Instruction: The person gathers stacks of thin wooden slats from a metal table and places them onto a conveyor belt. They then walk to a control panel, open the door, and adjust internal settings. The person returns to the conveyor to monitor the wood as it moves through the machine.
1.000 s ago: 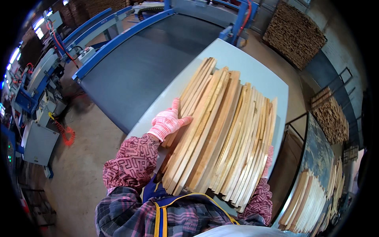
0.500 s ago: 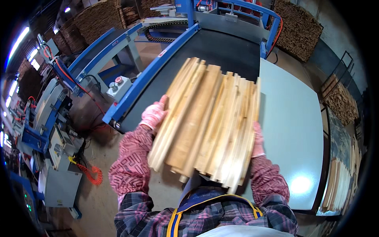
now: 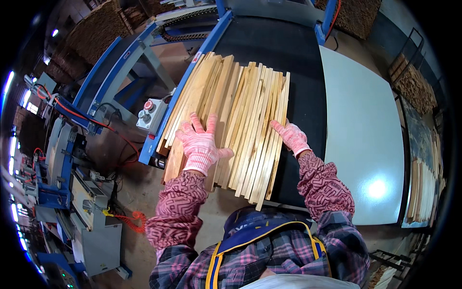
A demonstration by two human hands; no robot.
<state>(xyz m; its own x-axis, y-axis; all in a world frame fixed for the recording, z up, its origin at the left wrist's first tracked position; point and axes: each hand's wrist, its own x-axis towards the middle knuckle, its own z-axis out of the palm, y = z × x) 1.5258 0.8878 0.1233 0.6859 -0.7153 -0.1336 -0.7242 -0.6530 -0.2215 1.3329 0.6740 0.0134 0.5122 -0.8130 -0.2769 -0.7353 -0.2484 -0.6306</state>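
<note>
A bundle of long, pale wooden strips (image 3: 250, 130) lies side by side on the black conveyor belt (image 3: 305, 111). The strips' near ends are uneven and jut past the belt's front edge. On top of the left part of the bundle rests my left hand (image 3: 199, 144), gloved in pink and white, its fingers spread. My right hand (image 3: 292, 137), in a matching glove, is against the bundle's right side, with its thumb and fingers at the outermost strip. It is not wrapped around any strip, and some of its fingers are hidden.
The belt's blue side frame (image 3: 190, 72) runs along the left, with a grey control box with a red button (image 3: 150, 114) beside it. A smooth pale table (image 3: 365, 144) adjoins the right side. More strips (image 3: 421, 192) lie farther right. Machinery with an orange coiled hose (image 3: 138, 221) stands at left.
The strips, held between both hands before, now lie on the belt, farther left against its side frame. My left hand has moved from their left side onto their top.
</note>
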